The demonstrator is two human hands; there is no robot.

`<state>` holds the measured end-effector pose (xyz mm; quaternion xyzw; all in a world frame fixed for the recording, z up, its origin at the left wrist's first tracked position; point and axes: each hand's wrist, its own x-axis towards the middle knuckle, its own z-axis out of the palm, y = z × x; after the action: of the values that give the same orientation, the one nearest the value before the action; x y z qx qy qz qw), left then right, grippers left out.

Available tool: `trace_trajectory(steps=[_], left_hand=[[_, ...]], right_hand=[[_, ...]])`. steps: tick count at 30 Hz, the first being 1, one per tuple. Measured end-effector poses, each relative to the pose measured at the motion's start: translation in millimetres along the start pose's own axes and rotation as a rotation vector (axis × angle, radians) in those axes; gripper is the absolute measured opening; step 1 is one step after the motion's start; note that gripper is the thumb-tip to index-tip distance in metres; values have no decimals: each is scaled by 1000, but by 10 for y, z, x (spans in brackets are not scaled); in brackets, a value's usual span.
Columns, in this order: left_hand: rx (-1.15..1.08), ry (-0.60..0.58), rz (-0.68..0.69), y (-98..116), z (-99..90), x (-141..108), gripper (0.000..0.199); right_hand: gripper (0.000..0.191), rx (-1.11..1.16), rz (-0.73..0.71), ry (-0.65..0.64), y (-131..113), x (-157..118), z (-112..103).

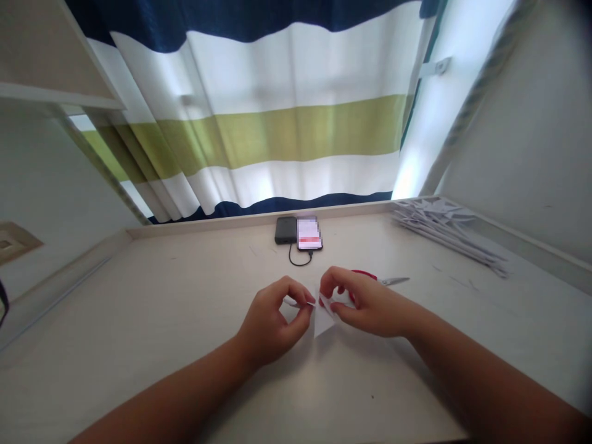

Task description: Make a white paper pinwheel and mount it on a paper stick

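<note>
fingers (295,288) pinching folded paper (323,324), scissors (392,281) alongside

The right hand (370,302) partly hides the scissors (394,281) and the white paper (323,324). The phone screen (308,232) is blurred. The top edge cuts off the curtain (296,80).

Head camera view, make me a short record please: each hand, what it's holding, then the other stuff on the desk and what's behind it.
Left hand: pinching folded white paper
Right hand: fingers on the same paper
Scissors: red-handled, partly hidden by the right hand, blades pointing right
Phone: lit, screen contents blurred, joined by a cable to a dark box beside it
Paper pile: desk's far right
Backdrop: striped curtain
</note>
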<state>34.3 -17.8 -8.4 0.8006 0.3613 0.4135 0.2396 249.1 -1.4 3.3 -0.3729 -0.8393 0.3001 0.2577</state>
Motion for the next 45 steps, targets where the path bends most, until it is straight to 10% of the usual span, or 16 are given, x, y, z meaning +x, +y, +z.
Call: trace_trajectory(steps=[26,45], left_hand=[[46,-235,-121,-46,-216,102,18],[152,-55,-92,-120,-93,42,8]], right_hand=[[17,27,94,146,-28,36,84],[17,21,103,319,-23,31,408]])
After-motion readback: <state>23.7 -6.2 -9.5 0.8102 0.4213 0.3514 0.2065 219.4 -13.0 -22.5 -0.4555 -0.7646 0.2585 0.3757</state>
